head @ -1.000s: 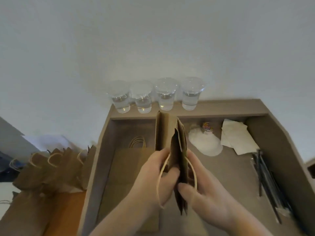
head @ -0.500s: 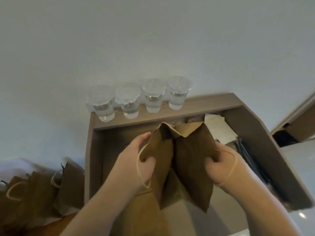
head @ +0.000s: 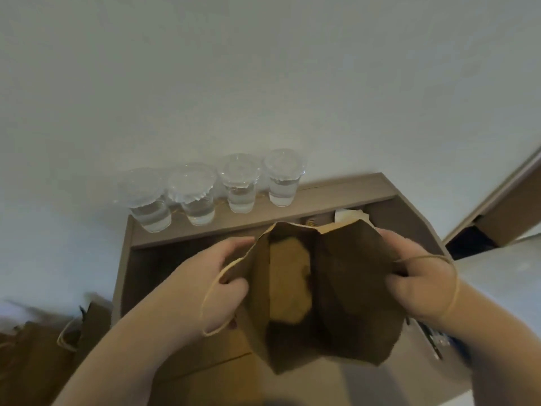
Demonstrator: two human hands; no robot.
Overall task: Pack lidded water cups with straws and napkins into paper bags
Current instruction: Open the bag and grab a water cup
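Paper bag [head: 336, 291] held open at frame centre, mouth toward the camera.
Left hand [head: 216, 276] pinches the bag's left wall and right hand [head: 421, 284] grips its right wall, with a cord handle looped over each. The bag hides most of the tray [head: 336, 194] floor. Only a corner of the napkins [head: 349, 215] shows above its rim. The straws [head: 433, 339], lower right, are blurred and partly covered. Four lidded cups [head: 238, 186] stand unobstructed on the tray's far ledge. Other bags [head: 38, 353], lower left, are cropped.

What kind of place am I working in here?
Probably a makeshift takeaway packing station: four lidded water cups lined along a brown ledge, a paper bag held open, spare bags piled at left.
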